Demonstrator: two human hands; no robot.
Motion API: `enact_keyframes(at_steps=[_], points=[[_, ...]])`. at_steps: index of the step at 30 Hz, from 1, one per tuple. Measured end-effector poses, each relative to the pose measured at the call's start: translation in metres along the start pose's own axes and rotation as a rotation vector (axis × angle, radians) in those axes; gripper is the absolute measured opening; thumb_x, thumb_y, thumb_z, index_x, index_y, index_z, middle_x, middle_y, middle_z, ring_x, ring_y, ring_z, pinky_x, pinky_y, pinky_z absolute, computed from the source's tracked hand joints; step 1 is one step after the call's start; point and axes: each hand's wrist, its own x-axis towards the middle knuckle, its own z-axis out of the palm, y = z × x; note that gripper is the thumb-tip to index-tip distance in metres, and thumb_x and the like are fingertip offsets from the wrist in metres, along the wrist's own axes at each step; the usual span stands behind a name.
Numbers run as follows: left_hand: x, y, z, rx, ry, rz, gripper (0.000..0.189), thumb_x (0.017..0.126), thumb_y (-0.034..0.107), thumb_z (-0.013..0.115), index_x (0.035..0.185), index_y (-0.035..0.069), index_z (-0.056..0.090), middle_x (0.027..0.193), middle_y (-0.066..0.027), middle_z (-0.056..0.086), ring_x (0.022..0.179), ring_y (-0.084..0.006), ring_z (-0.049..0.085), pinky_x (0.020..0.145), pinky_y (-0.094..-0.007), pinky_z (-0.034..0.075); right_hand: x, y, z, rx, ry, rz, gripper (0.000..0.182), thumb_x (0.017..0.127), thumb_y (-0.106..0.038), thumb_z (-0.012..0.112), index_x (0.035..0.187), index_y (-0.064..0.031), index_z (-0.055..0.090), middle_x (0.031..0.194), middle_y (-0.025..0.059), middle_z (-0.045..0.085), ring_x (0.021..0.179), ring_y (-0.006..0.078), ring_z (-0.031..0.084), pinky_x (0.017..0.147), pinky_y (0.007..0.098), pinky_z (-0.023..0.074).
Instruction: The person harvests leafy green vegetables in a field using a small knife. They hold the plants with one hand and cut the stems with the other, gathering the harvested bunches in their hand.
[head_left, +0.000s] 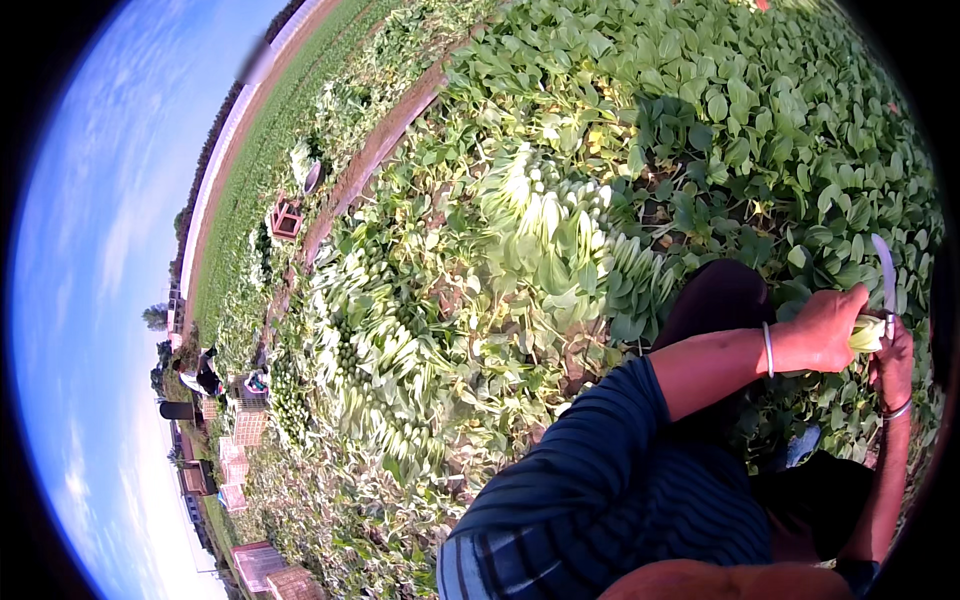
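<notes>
My left hand (821, 330), a metal bangle at its wrist, grips a head of leafy greens, likely bok choy (867, 334), with its pale stalk base facing right. My right hand (892, 364), also with a bangle, is closed on a knife whose curved blade (886, 271) points up the picture. The knife's metal collar lies against or very near the stalk base. My hands almost meet, above the standing leaves. Most of the knife handle is hidden by my fingers. Beside my dark-clothed knee (724, 296) lie cut greens (555, 217) in a row, pale bases together.
Uncut leafy plants (765, 82) stand thick at the upper right. More cut greens (375, 322) lie in rows to the left, among trimmed leaves (465, 300). Farther off are a red crate (286, 217), several pale crates (250, 427), a person (201, 377) and a narrow furrow (360, 169).
</notes>
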Motion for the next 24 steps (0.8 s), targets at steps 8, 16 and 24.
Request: enact_keyframes(at_steps=[8, 16, 24], points=[[-0.002, 0.007, -0.005, -0.362, -0.043, 0.106, 0.070, 0.051, 0.004, 0.078, 0.116, -0.001, 0.053, 0.099, -0.0159, 0.066, 0.092, -0.0293, 0.066, 0.083, -0.0337, 0.052, 0.007, -0.009, 0.019, 0.221, 0.039, -0.022, 0.023, 0.091, -0.014, 0.055, 0.109, -0.0002, 0.059, 0.088, 0.0006, 0.065, 0.067, 0.0045, 0.056, 0.058, 0.0181, 0.0450], [-0.007, 0.021, -0.014, -0.413, -0.258, -0.030, 0.073, 0.050, 0.004, 0.077, 0.119, -0.002, 0.056, 0.097, -0.0133, 0.066, 0.087, -0.0223, 0.065, 0.082, -0.0311, 0.050, 0.002, -0.029, 0.020, 0.201, -0.039, -0.060, 0.022, 0.082, -0.005, 0.057, 0.102, -0.0002, 0.061, 0.094, 0.0016, 0.063, 0.080, 0.0083, 0.058, 0.074, 0.0233, 0.0483], [-0.008, 0.040, -0.011, -0.430, -0.423, -0.048, 0.082, 0.058, 0.005, 0.073, 0.134, -0.004, 0.045, 0.111, -0.0169, 0.064, 0.101, -0.0231, 0.064, 0.091, -0.0309, 0.047, 0.003, -0.044, 0.009, 0.162, 0.199, 0.093, 0.009, 0.088, -0.009, 0.064, 0.094, -0.0027, 0.062, 0.068, -0.0076, 0.048, 0.056, 0.0023, 0.040, 0.049, 0.0203, 0.0306]])
